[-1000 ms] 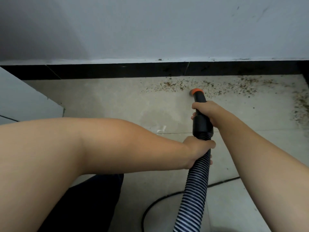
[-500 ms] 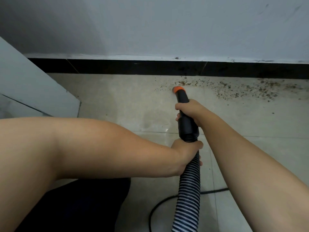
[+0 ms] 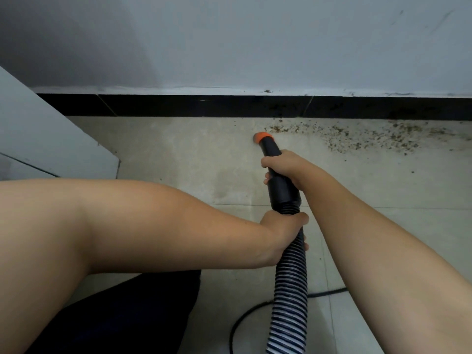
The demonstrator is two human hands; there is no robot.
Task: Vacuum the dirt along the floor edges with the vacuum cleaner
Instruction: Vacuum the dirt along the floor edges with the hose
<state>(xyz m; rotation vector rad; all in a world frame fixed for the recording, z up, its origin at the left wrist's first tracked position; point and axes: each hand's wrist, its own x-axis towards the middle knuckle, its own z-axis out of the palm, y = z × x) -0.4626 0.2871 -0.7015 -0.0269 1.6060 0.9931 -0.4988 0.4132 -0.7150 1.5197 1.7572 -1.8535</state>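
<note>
A black vacuum nozzle (image 3: 277, 172) with an orange tip (image 3: 263, 136) points down at the beige floor tiles, just short of the black skirting (image 3: 204, 106). My right hand (image 3: 288, 166) grips the black nozzle tube from the right. Lower down, my left hand (image 3: 281, 233) holds the ribbed black-and-white hose (image 3: 290, 302) right below the nozzle collar. Brown dirt crumbs (image 3: 357, 137) lie scattered along the floor edge to the right of the tip. The floor left of the tip shows no crumbs.
A white wall (image 3: 255, 42) rises above the skirting. A pale panel (image 3: 46, 139) juts in at the left. A thin black cable (image 3: 245, 318) curves over the tiles near the hose. Dark clothing (image 3: 127, 315) covers the lower left.
The orange tip has slid along the floor edge and the strip of crumbs left of it is gone; the remaining dirt now lies right of the tip. Both hands keep their grip.
</note>
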